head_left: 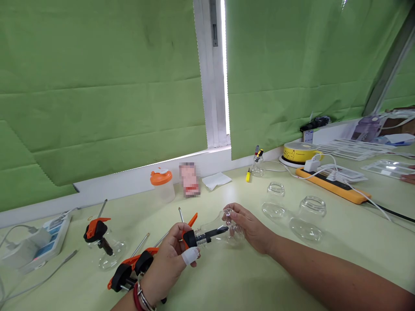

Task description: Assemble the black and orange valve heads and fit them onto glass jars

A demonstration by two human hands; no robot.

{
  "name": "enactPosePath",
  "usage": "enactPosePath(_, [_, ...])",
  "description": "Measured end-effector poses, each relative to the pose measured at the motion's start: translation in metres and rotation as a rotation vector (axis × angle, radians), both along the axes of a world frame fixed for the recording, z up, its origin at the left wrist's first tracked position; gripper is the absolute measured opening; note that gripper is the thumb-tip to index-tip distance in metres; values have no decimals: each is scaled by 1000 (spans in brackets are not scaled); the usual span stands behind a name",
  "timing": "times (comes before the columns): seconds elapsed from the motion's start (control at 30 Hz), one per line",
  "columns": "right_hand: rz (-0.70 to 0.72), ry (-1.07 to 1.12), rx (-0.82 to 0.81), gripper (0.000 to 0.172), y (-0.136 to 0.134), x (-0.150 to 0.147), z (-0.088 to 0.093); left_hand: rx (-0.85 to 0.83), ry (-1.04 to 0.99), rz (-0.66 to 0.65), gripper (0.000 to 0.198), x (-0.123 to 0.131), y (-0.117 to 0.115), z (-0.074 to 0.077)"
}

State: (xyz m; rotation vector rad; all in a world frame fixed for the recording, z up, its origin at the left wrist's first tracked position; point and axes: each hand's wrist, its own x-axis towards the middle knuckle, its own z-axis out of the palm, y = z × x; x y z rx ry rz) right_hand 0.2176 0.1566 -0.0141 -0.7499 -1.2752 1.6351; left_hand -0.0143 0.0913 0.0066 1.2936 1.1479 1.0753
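My left hand (pixel 178 248), with white tape round its thumb, grips the black and orange pump cap (pixel 189 238). The cap's dark tube reaches into the neck of a clear glass bottle (pixel 215 229), which lies tilted on its side above the table. Around the bottle's base my right hand (pixel 248 224) has its fingers closed. Two more black and orange caps (pixel 121 276) with metal spouts lie beside my left wrist, partly hidden by it. Farther left, a glass bottle (pixel 113 255) stands with a black and orange cap on it.
Two open glass bottles (pixel 313 211) stand at the right. Behind are an orange-lidded cup (pixel 164 185), a white paper (pixel 216 180) and a small jar with screwdrivers (pixel 257 166). Power strips lie left and right (pixel 333 185), with cables. Someone's hand (pixel 409 175) shows at the right edge.
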Motion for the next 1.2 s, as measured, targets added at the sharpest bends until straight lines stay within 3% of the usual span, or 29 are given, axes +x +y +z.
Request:
enactPosePath(0.43, [47, -7, 44, 36, -2, 0, 0, -5, -2, -10, 36, -1, 0, 1])
enactPosePath(0.77, [60, -101, 314, 44, -7, 2, -1, -22, 17, 16, 46, 1, 0, 7])
enactPosePath(0.9, [25, -210, 537, 46, -15, 6, 4, -9, 20, 1, 49, -1, -2, 9])
enactPosePath(1.07, [-61, -382, 928, 56, -18, 12, 7, -17, 4, -30, 50, -3, -3, 9])
enactPosePath(1.2, [-134, -481, 1351, 69, -12, 12, 2, -8, -18, -82, 50, -5, -4, 8])
